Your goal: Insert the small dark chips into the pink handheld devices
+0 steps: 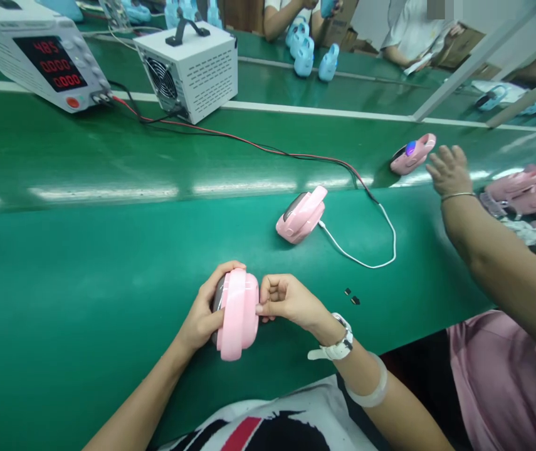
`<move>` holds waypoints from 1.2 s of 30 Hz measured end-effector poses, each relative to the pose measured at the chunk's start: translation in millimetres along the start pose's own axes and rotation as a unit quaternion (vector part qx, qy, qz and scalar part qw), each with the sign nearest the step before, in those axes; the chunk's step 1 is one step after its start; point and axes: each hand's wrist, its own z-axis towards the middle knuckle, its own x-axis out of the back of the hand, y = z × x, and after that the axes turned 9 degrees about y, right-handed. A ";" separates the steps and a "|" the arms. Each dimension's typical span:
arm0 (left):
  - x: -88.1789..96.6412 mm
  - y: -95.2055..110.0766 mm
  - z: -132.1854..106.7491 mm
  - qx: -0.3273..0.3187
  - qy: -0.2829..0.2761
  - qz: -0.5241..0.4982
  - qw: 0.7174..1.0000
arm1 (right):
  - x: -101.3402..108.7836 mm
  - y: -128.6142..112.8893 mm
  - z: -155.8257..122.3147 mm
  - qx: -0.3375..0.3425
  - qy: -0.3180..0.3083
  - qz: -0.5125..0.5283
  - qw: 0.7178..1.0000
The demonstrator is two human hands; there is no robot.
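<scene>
My left hand (pixel 202 318) is wrapped round a pink plastic device (pixel 236 310) with a loop handle and a dark front panel, held over the green table. My right hand (pixel 290 302) is closed in a pinch against the device's right side. Whatever its fingertips may hold is hidden. Beyond my hands, a second pink device (pixel 301 216) lies on the table with a white cable (pixel 366 266) plugged into it. Two small black card-like pieces (pixel 351 297) lie to the right of my right hand.
A power supply with red digits (pixel 50 62) and a white vented box (pixel 197 72) stand at the back left. At right, a co-worker's hand (pixel 449 170) reaches near a lit pink device (pixel 412 153). More pink devices (pixel 526 188) are piled beyond; blue ones (pixel 303 56) stand across the bench.
</scene>
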 end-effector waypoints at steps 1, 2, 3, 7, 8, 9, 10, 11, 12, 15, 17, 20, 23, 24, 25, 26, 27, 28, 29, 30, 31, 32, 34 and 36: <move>0.6 1.3 1.4 0.001 -0.004 0.002 1.000 | -0.3 -0.5 0.2 -0.005 -0.001 -0.012 1.000; 1.2 2.5 2.7 0.004 -0.006 0.005 1.000 | -0.4 0.3 0.9 -0.010 -0.001 -0.016 1.000; 1.6 3.7 3.8 0.008 -0.008 0.009 1.000 | 0.1 1.9 1.9 -0.015 -0.001 -0.015 1.000; 2.7 6.1 6.4 0.016 -0.001 0.022 1.000 | 12.0 1.2 6.1 0.035 -0.011 -0.049 0.998; 3.1 6.2 6.7 0.015 0.002 0.025 1.000 | 18.0 -3.9 7.2 0.087 0.018 -0.070 0.994; 3.7 6.0 6.9 0.016 0.003 0.026 1.000 | 25.2 -11.3 8.7 0.157 0.080 -0.092 0.980; 4.3 5.8 7.1 0.019 0.002 0.027 0.999 | 33.1 -20.5 10.6 0.236 0.170 -0.113 0.950; 5.1 5.3 7.3 0.023 -0.002 0.028 0.999 | 41.5 -30.6 13.3 0.312 0.273 -0.132 0.900; 6.0 4.8 7.5 0.028 -0.006 0.030 0.999 | 49.8 -40.9 16.9 0.371 0.366 -0.148 0.841; 8.2 2.6 7.9 0.036 -0.010 0.035 0.999 | 71.2 -65.3 33.1 0.417 0.448 -0.161 0.774; 8.8 1.2 8.0 0.039 -0.006 0.041 0.998 | 80.5 -72.9 46.9 0.382 0.384 -0.082 0.837; 8.9 0.3 8.3 0.049 0.000 0.041 0.998 | 86.8 -75.1 65.8 0.336 0.327 0.029 0.883; 8.9 1.1 8.8 0.065 -0.002 0.030 0.997 | 87.2 -73.6 76.9 0.340 0.338 0.053 0.876; 9.1 1.5 9.0 0.068 -0.003 0.028 0.997 | 86.6 -72.6 78.2 0.343 0.344 0.060 0.872; 9.3 1.9 9.1 0.070 -0.004 0.028 0.997 | 85.8 -71.2 78.3 0.344 0.353 0.067 0.867; 9.7 2.3 9.1 0.071 -0.004 0.030 0.997 | 84.9 -69.1 77.3 0.345 0.364 0.073 0.862; 9.9 2.5 9.1 0.069 -0.003 0.033 0.997 | 83.9 -66.4 75.2 0.345 0.375 0.078 0.857; 10.1 2.6 9.1 0.067 -0.001 0.036 0.997 | 82.7 -63.0 72.5 0.345 0.385 0.083 0.852; 10.1 2.8 9.3 0.065 0.001 0.038 0.997 | 81.3 -59.3 69.4 0.344 0.394 0.087 0.848; 10.0 3.0 9.6 0.063 0.003 0.038 0.997 | 79.9 -55.7 66.5 0.344 0.400 0.090 0.845; 9.7 3.4 10.0 0.061 0.004 0.035 0.997 | 78.3 -52.7 64.3 0.343 0.405 0.092 0.843; 9.4 4.1 10.7 0.059 0.004 0.031 0.998 | 76.7 -50.8 63.1 0.341 0.408 0.092 0.842; 8.7 7.1 12.4 0.056 0.002 0.024 0.998 | 73.9 -51.0 64.3 0.333 0.417 0.091 0.841; 8.3 12.3 14.0 0.062 0.002 0.024 0.998 | 72.2 -56.1 68.5 0.324 0.428 0.090 0.839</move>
